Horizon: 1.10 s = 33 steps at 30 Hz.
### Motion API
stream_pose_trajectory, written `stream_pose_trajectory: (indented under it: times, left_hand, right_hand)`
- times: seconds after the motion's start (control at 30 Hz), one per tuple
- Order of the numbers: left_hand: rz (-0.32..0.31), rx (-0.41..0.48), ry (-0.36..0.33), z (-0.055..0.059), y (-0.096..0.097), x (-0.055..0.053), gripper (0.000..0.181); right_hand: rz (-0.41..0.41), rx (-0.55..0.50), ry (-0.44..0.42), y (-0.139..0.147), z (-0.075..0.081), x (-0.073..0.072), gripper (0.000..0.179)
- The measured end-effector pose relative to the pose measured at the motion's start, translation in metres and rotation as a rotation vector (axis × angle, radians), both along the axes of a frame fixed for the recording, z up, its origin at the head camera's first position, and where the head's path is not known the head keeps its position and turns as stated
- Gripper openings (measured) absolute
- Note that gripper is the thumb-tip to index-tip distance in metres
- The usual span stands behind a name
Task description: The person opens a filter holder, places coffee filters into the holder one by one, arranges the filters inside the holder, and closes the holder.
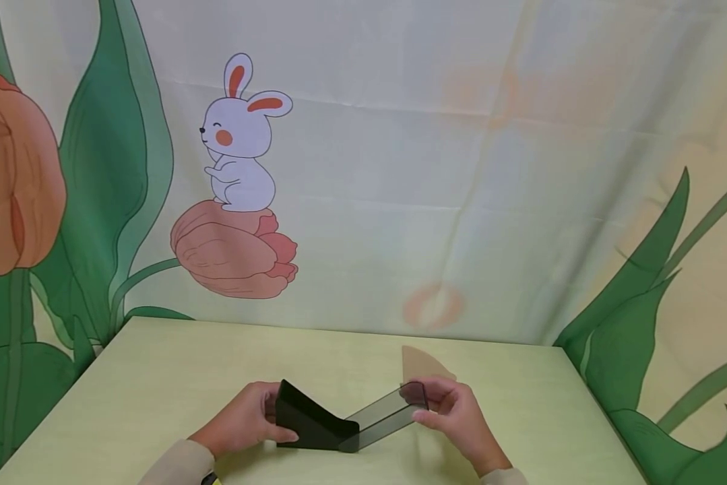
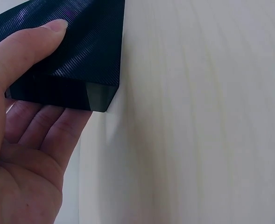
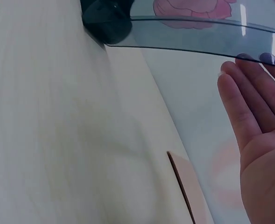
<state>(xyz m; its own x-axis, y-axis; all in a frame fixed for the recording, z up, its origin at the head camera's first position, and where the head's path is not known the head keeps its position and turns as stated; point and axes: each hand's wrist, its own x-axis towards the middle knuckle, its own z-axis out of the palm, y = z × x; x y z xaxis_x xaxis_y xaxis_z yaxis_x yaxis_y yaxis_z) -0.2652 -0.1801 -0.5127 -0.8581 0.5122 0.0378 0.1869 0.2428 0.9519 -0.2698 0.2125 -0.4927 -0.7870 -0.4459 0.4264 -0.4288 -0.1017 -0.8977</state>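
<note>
Over the front part of the table, both hands hold a black wedge-shaped case (image 1: 308, 421) with a smoky see-through lid (image 1: 387, 416) swung out to the right. My left hand (image 1: 250, 419) grips the case's tall left end; the thumb lies on its finely ribbed face in the left wrist view, with the other fingers underneath. At the lid's far end, my right hand (image 1: 451, 407) pinches the edge between thumb and fingers. The lid meets the case at the low right corner. Just behind the right hand lies a tan fan-shaped piece (image 1: 420, 362), like a cone coffee filter, partly hidden by that hand.
The pale wooden table (image 1: 230, 350) ends at a cloth backdrop (image 1: 363, 256) printed with a rabbit, tulips and leaves. In the right wrist view the tan piece (image 3: 188, 184) shows a dark edge close to the table's far edge.
</note>
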Motion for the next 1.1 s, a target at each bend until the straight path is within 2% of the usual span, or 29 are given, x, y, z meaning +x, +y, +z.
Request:
stream_pose_trajectory:
  times: [0.07,0.13,0.33,0.47,0.6,0.73,0.83,1.0,1.1]
  left_hand:
    - [-0.001,0.004,-0.002,0.0,0.0,0.0,0.046]
    - [0.0,0.006,-0.002,0.0,0.0,0.0,0.046]
    - [0.002,0.005,0.004,0.0,-0.001,0.0,0.045]
    - [-0.001,0.011,-0.002,0.0,-0.001,0.0,0.045]
    - [0.006,0.004,-0.002,0.0,-0.001,0.0,0.045]
    - [0.012,0.0,0.003,0.0,-0.001,0.001,0.045]
    - [0.012,0.006,0.003,0.0,-0.001,0.001,0.045]
    - [0.002,0.021,-0.007,0.0,-0.001,0.001,0.045]
    - [-0.003,0.02,-0.009,-0.001,-0.001,0.0,0.045]
  right_hand:
    - [-0.007,-0.003,0.015,0.004,0.002,-0.004,0.033]
    - [-0.059,0.026,0.008,0.008,0.005,-0.01,0.031]
    - [-0.348,0.223,-0.074,0.015,0.014,-0.034,0.034]
    - [-0.47,0.352,-0.022,0.022,0.01,-0.054,0.034]
    - [-0.527,0.463,0.01,0.026,0.004,-0.069,0.036]
    - [-0.589,0.584,-0.011,0.028,-0.002,-0.081,0.038]
    - [-0.627,0.672,-0.063,0.028,-0.005,-0.088,0.039]
    - [-0.62,0.798,-0.136,0.027,-0.01,-0.099,0.043]
    - [-0.608,0.851,-0.136,0.026,-0.011,-0.105,0.05]
